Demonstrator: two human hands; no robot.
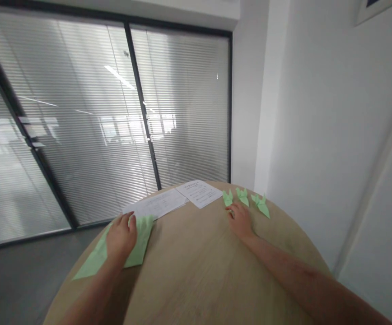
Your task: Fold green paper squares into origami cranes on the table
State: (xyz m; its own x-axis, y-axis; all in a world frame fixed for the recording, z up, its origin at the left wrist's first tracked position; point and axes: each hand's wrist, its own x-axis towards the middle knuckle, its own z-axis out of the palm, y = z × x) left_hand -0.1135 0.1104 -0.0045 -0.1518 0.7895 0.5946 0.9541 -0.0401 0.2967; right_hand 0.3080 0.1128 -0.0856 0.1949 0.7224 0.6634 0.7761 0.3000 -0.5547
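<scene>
A creased sheet of pale green paper (pixel 137 246) slants across the left side of the round table. My left hand (pixel 121 234) is closed over its upper part, thumb and fingers at the paper; the grip underneath is hidden. Three folded green paper cranes stand in a row at the far right: a left one (pixel 228 197), a middle one (pixel 242 196) and a right one (pixel 261 205). Just in front of the left crane is my right hand (pixel 240 220), its fingers slightly bent and thumb apart. Its fingertips are at the crane's base; whether they touch it is unclear.
Printed white sheets, one on the left (pixel 158 203) and one at the middle (pixel 199 193), lie along the far edge of the wooden table (pixel 196 271). Behind stands a glass partition with blinds (pixel 189 90). A white wall (pixel 318 113) rises close on the right.
</scene>
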